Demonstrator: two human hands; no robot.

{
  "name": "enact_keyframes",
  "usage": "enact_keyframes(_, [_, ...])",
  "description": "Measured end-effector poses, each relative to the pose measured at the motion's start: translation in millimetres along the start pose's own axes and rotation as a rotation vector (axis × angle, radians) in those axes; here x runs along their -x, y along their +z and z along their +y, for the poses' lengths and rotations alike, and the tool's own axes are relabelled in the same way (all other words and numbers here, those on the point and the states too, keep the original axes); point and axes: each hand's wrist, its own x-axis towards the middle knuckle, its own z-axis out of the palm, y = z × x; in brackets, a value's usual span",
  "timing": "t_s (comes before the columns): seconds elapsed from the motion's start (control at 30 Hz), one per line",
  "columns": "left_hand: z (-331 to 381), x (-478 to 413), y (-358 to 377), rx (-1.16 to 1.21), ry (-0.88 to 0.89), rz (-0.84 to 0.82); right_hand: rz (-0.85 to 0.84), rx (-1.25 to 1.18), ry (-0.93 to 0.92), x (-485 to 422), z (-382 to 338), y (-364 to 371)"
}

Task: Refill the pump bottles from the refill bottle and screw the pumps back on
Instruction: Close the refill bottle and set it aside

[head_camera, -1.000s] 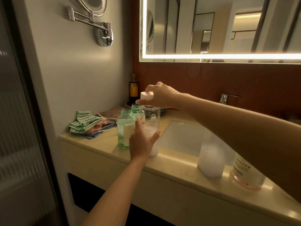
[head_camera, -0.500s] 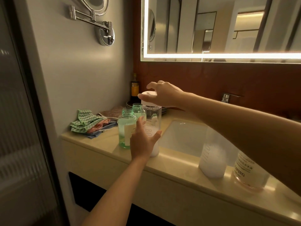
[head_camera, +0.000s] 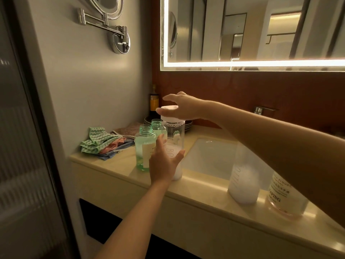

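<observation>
The left hand [head_camera: 164, 161] holds the tall clear plastic bottle [head_camera: 174, 144] on the yellow stone counter [head_camera: 115, 165]. The right hand [head_camera: 183, 107] lies open on its round white cap [head_camera: 169, 114]. Two green see-through bottles [head_camera: 144, 146] beside it have no tops, so I think lots is left.

The view is dim and warm-toned. The main light source is the glowing strip framing the mirror [head_camera: 242, 34], which is blown out to white along its lower edge. It leaves a soft sheen on the desk [head_camera: 205, 199] top and small glints on the chrome wall bracket [head_camera: 119, 39] and the clear bottle [head_camera: 176, 133]. The left side by the door [head_camera: 22, 146] sinks into deep shadow. Straight lines bow toward the frame edges, and the right hand [head_camera: 183, 109] looks slightly soft.
</observation>
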Motion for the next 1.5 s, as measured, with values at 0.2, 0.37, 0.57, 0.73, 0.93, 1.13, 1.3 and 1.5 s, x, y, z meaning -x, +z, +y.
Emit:
enact_keyframes(0.2, [0, 0, 1, 0.004, -0.003, -0.002, 0.021, -0.025, -0.088, 3, 3, -1])
enact_keyframes(0.37, [0, 0, 1, 0.001, 0.0, 0.0, -0.016, 0.009, -0.028, 1, 3, 1])
enact_keyframes(0.57, [0, 0, 1, -0.008, 0.002, 0.004, -0.026, -0.044, -0.097, 3, 7, -5])
enact_keyframes(0.73, [-1, -1, 2, 0.001, 0.0, 0.007, 0.141, 0.145, -0.034, 2, 6, 7])
enact_keyframes(0.93, [-2, -1, 3, -0.003, 0.002, 0.008, -0.065, -0.146, -0.046, 0, 6, -6])
enact_keyframes(1.13, [-1, -1, 2, -0.001, 0.004, 0.005, 0.12, 0.144, -0.056, 0, 7, 2])
enact_keyframes(1.3, [-1, -1, 2, 0.004, -0.004, 0.0, 0.059, 0.017, 0.013, -2, 4, -7])
enact_keyframes(1.5, [-2, 0, 3, 0.011, 0.008, 0.009, 0.049, 0.006, 0.018, 1, 9, -2])
